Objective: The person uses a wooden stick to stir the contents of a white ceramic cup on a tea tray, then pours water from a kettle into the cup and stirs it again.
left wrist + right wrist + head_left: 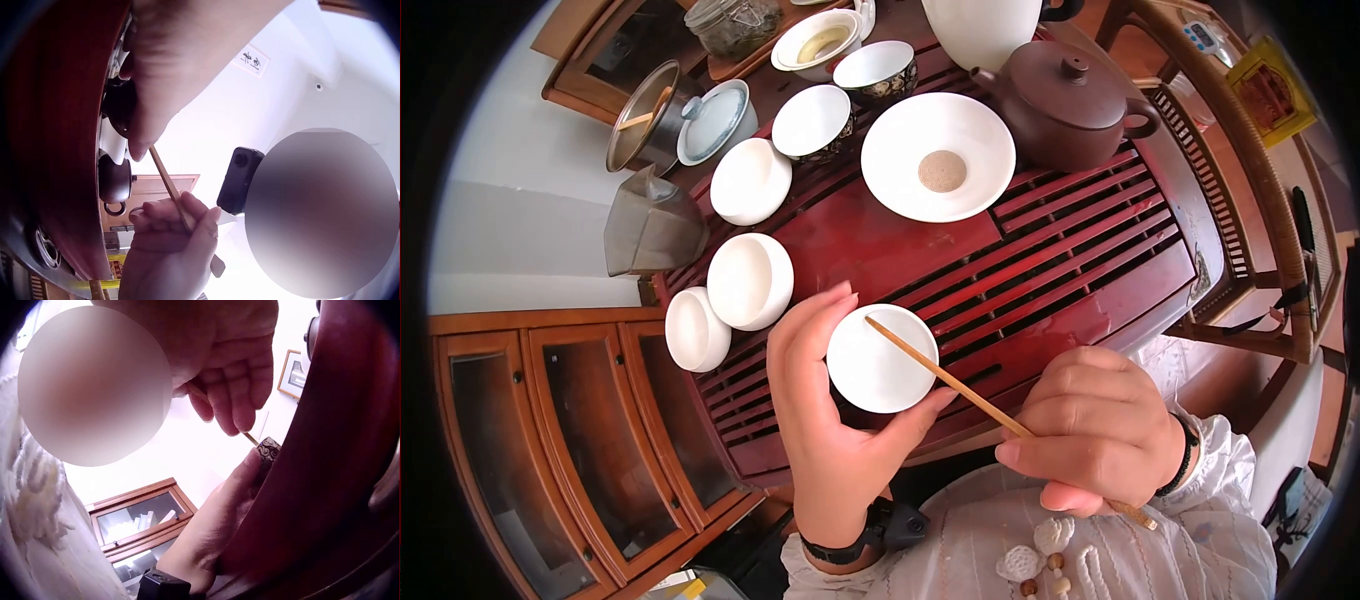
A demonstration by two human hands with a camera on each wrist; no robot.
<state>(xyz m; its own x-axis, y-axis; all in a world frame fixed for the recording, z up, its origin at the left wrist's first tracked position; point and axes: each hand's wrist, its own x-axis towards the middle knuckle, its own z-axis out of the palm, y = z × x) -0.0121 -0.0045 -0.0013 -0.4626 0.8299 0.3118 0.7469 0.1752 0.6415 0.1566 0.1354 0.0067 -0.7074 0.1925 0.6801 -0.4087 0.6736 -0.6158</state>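
My left hand (825,440) holds a small teacup (870,375), thumb on its near side and fingers curved round the left. The cup is white inside; in the right wrist view its outside (269,449) is dark with a gold pattern. Gripped in my right hand (1090,425) is a thin wooden stick (955,382). It slants down to the left, its tip over the inside of the cup. The left wrist view also shows the stick (165,175) passing through the right hand's fingers (164,214).
Beneath lies a red slatted tea tray (960,250). A white bowl-shaped strainer (890,130), a brown teapot (1065,110) and a white pitcher (980,30) stand behind. Several cups, including a white one (750,280), line the left, near a glass pitcher (655,225) and lidded bowl (718,120).
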